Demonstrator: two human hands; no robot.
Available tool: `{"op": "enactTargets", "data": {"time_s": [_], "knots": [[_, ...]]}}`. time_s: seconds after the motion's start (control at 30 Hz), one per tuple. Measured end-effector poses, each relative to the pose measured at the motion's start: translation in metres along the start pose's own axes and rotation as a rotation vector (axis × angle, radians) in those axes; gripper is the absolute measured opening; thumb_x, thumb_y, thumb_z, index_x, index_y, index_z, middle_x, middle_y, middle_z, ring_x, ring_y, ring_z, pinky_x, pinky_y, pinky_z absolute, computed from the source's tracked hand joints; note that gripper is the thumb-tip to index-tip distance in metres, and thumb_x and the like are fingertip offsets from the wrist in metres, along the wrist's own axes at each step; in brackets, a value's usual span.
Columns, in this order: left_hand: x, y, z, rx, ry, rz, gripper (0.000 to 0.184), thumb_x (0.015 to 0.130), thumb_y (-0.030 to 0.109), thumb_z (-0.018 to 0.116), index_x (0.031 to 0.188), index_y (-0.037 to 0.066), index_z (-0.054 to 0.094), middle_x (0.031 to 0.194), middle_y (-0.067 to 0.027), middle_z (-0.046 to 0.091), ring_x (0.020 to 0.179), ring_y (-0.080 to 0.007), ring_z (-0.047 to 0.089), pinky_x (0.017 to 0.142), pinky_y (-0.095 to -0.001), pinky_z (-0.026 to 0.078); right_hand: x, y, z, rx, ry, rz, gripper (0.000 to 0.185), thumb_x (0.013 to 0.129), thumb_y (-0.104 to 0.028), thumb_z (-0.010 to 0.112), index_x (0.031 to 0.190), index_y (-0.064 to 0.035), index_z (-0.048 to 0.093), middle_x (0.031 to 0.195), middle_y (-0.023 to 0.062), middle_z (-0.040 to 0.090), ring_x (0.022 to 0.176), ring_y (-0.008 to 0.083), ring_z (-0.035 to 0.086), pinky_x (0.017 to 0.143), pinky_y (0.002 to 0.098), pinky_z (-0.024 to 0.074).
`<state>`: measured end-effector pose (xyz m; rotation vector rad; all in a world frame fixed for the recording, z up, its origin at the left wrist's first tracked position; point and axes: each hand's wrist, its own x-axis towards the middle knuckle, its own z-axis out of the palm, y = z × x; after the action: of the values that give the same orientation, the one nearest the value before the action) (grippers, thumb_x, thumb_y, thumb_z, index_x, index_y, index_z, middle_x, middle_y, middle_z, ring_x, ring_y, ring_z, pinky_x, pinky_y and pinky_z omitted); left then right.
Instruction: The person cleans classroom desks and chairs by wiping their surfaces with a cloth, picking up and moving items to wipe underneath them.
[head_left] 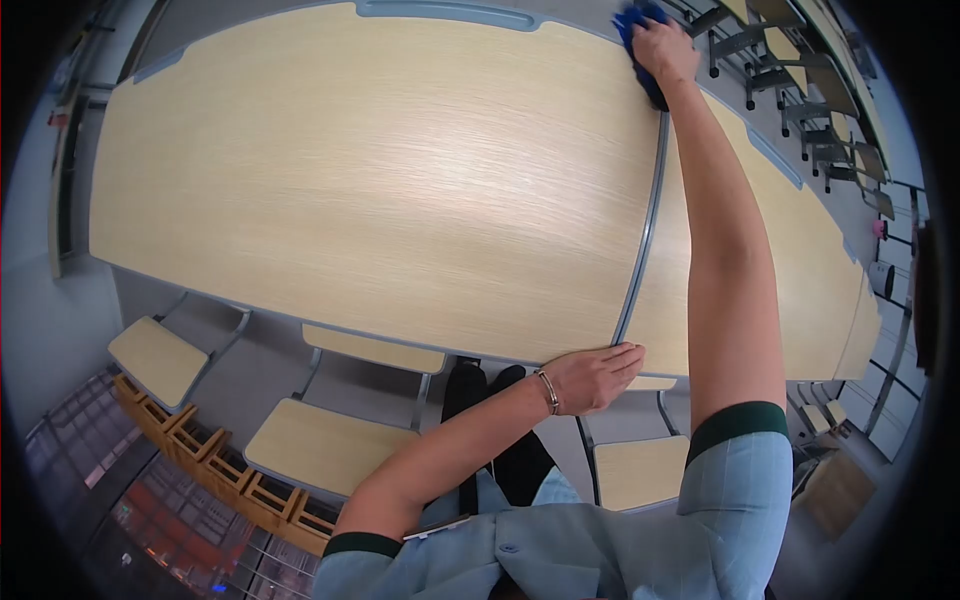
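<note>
My right hand [667, 52] reaches to the far edge of the light wood table [380, 180], its fingers closed on a dark blue cloth [633, 28]. The cloth lies bunched beneath the hand and beside it, over the far end of the seam [645, 235] between two tabletops. At the near edge, my left hand [592, 380] rests with fingers stretched out, close to the seam's near end. A bracelet [547, 391] circles the left wrist, and nothing shows in that hand.
A second wood tabletop [815, 290] adjoins on the right. Chairs with wood seats [325, 445] stand along the near side. More desks and chairs [790, 80] fill the far right. A grey-blue tray [448, 13] lines the far edge. Wooden stools [225, 460] stand behind at lower left.
</note>
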<state>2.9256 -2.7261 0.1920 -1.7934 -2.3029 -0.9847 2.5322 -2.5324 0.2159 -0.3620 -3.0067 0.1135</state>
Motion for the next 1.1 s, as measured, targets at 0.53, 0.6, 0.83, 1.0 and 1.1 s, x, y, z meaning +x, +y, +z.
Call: {"op": "enactTargets", "data": {"time_s": [0.53, 0.6, 0.83, 1.0, 1.1], "knots": [[0.003, 0.0, 0.0, -0.177, -0.02, -0.07, 0.057, 0.083, 0.027, 0.067, 0.125, -0.012, 0.06, 0.133, -0.0212, 0.06, 0.131, -0.0294, 0.054, 0.119, -0.0362, 0.037, -0.234, 0.01, -0.029, 0.205, 0.238, -0.571, 0.046, 0.068, 0.009, 0.061, 0.114, 0.0018, 0.062, 0.131, 0.0211, 0.056, 0.108, 0.0413, 0.053, 0.094, 0.0467, 0.0489], [0.0, 0.001, 0.004, -0.133, 0.025, -0.042, 0.051, 0.086, 0.027, 0.064, 0.123, -0.008, 0.062, 0.128, -0.0191, 0.063, 0.128, -0.03, 0.056, 0.115, -0.037, 0.04, -0.284, 0.005, -0.051, 0.26, 0.067, -0.619, 0.044, 0.068, 0.01, 0.062, 0.112, 0.0036, 0.062, 0.127, 0.0224, 0.057, 0.104, 0.0406, 0.055, 0.091, 0.0459, 0.0496], [0.001, -0.002, -0.011, -0.153, -0.25, -0.051, 0.035, 0.091, 0.029, 0.058, 0.114, 0.003, 0.067, 0.115, -0.0133, 0.068, 0.12, -0.0299, 0.06, 0.108, -0.0407, 0.044, -0.347, -0.017, -0.117, 0.467, -0.082, -0.642, 0.049, 0.077, -0.01, 0.07, 0.126, -0.0086, 0.064, 0.136, 0.0196, 0.054, 0.12, 0.0383, 0.051, 0.097, 0.0488, 0.0432], [0.001, 0.0, -0.01, -0.308, -0.073, -0.09, 0.048, 0.083, 0.026, 0.068, 0.118, -0.006, 0.062, 0.129, -0.0166, 0.062, 0.128, -0.0323, 0.055, 0.113, -0.0385, 0.041, -0.32, -0.022, -0.084, 0.273, -0.029, -0.541, 0.055, 0.088, -0.03, 0.07, 0.14, -0.0172, 0.058, 0.146, 0.0185, 0.046, 0.133, 0.0372, 0.043, 0.106, 0.0496, 0.0312], [-0.004, 0.0, 0.011, -0.273, 0.024, -0.083, 0.054, 0.079, 0.021, 0.071, 0.122, -0.008, 0.059, 0.133, -0.02, 0.059, 0.133, -0.033, 0.052, 0.117, -0.0385, 0.038, -0.299, -0.01, -0.069, 0.421, 0.169, -0.318, 0.068, 0.088, -0.041, 0.072, 0.145, -0.0106, 0.052, 0.143, 0.0198, 0.049, 0.132, 0.0357, 0.045, 0.108, 0.051, 0.0278]]}}
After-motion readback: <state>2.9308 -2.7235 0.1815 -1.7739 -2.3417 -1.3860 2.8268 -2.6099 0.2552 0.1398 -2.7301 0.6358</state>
